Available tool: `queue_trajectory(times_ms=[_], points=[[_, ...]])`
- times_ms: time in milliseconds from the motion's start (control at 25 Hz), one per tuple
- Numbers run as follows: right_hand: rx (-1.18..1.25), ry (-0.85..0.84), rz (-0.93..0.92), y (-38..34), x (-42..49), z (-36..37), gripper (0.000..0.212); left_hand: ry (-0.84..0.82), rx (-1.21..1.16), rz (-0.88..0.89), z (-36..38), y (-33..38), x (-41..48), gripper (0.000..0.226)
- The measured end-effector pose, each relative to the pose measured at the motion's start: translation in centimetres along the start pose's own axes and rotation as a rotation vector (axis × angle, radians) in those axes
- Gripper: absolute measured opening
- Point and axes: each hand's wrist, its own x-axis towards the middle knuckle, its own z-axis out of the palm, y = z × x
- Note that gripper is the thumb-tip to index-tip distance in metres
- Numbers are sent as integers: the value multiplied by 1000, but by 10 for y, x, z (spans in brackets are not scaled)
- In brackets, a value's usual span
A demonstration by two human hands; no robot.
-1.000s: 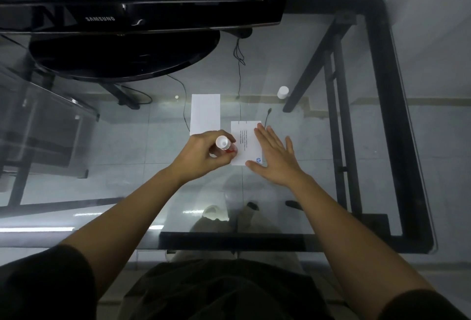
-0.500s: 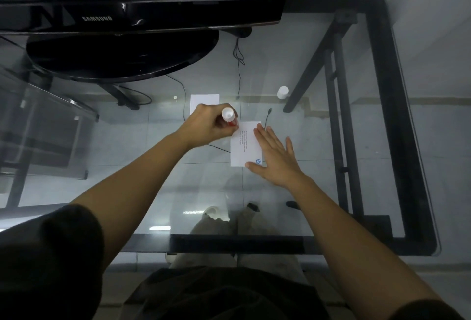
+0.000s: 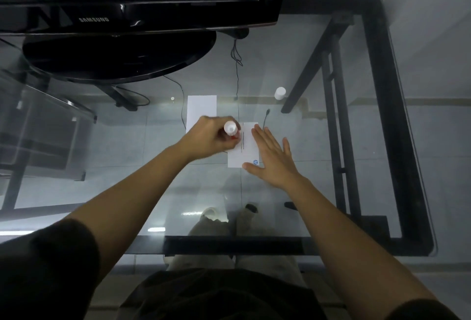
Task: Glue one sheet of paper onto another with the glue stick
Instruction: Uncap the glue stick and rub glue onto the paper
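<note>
Moved down and rightward since a moment ago: left hand (image 3: pixel 211 137), clenched round the glue stick (image 3: pixel 231 130), tip now on the left strip of the printed sheet (image 3: pixel 242 150). Right hand (image 3: pixel 274 158) flat and unclenched, pinning that sheet to the glass worktop (image 3: pixel 318 166). Plain sheet (image 3: pixel 201 107) just beside, farther off, partly hidden by the left hand. Cap (image 3: pixel 279 93) well apart. Likely light, limp and prone to sliding on glass; best pinned flat near the glued edge, lifted later by a dry corner.
</note>
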Motion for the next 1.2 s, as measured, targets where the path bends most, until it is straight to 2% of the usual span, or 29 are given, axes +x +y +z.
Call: queue_trajectory(times_ms=[200, 480, 800, 1040, 1200], points=[[25, 4, 5, -1, -1, -1, 90, 126, 4, -56, -5, 1, 17, 17], [21, 9, 21, -2, -1, -2, 94, -55, -49, -3, 15, 7, -28, 22], [47, 26, 24, -1, 0, 0, 95, 122, 41, -58, -1, 8, 21, 18], [55, 53, 17, 0, 0, 1, 97, -25, -40, -16, 19, 16, -25, 21], [63, 51, 18, -1, -1, 1, 97, 41, 31, -8, 10, 14, 5, 20]])
